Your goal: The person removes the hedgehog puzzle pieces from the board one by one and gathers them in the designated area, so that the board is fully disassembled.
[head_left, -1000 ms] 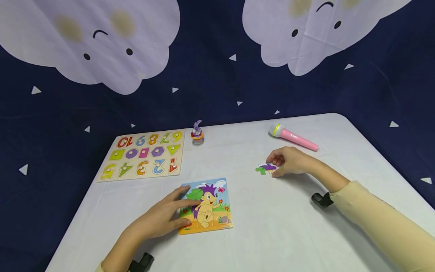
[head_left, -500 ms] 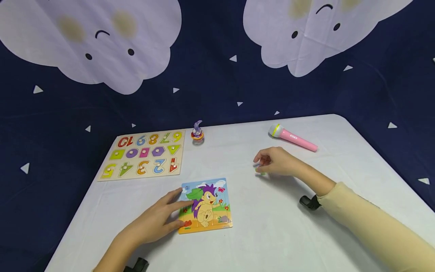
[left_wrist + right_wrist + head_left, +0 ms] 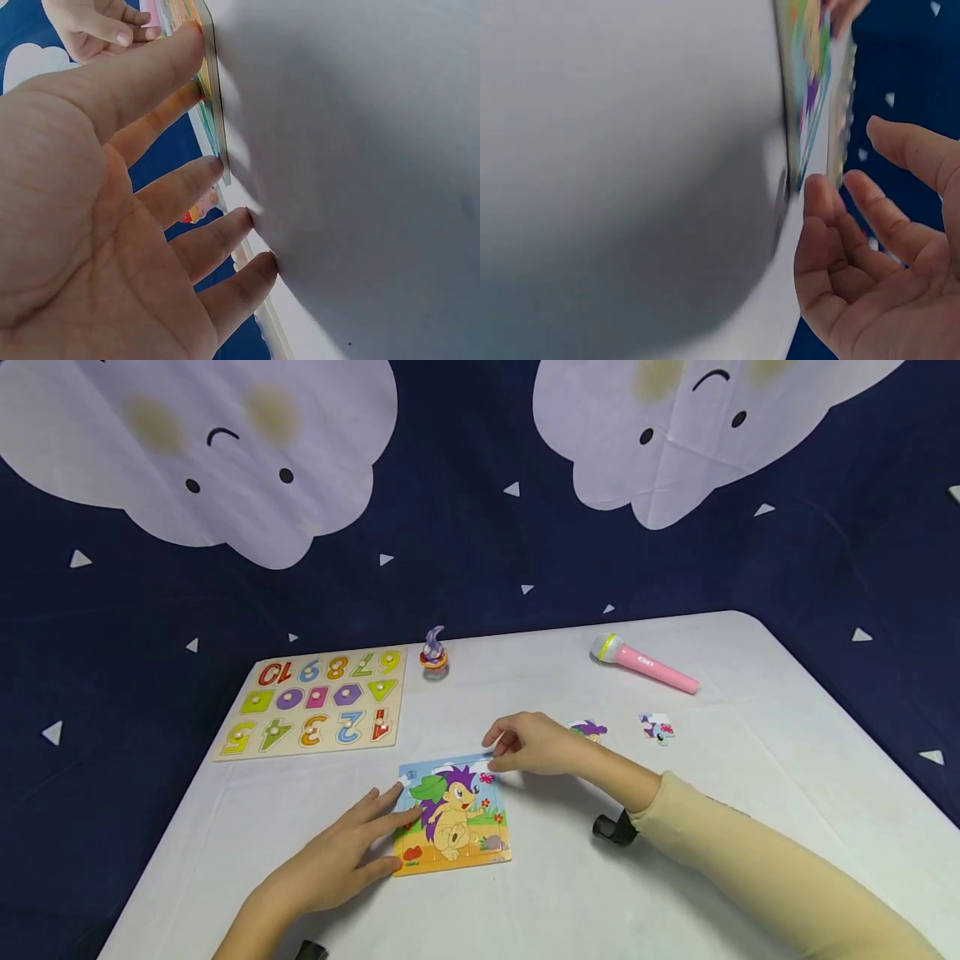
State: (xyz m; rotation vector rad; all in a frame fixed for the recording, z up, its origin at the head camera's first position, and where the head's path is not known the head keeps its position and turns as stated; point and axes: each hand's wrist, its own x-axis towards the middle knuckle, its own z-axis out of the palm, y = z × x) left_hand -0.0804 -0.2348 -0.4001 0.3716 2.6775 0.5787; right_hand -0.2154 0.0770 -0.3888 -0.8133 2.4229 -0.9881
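Observation:
A square hedgehog jigsaw puzzle (image 3: 453, 818) lies flat on the white table. My left hand (image 3: 333, 853) lies along its left side with fingers spread. In the left wrist view, the thumb (image 3: 169, 60) and fingertips reach the board's edge. At the puzzle's far right corner is my right hand (image 3: 536, 745), its fingers loosely bent. The right wrist view shows a gap between thumb (image 3: 907, 146) and fingers, with nothing held. Beyond this hand lie a purple-and-green puzzle piece (image 3: 589, 727), partly hidden by the hand, and a piece with a pink butterfly (image 3: 657, 728).
A wooden number-and-shape peg board (image 3: 311, 702) lies at the back left. Beside it stands a small purple figurine (image 3: 433, 653). A pink toy microphone (image 3: 647, 665) rests at the back right. Dark blue cloth (image 3: 465, 527) with clouds hangs behind the table.
My right hand has moved left from the loose pieces to the puzzle's far right corner, uncovering the butterfly piece. The left hand has drawn back slightly toward the puzzle's left edge.

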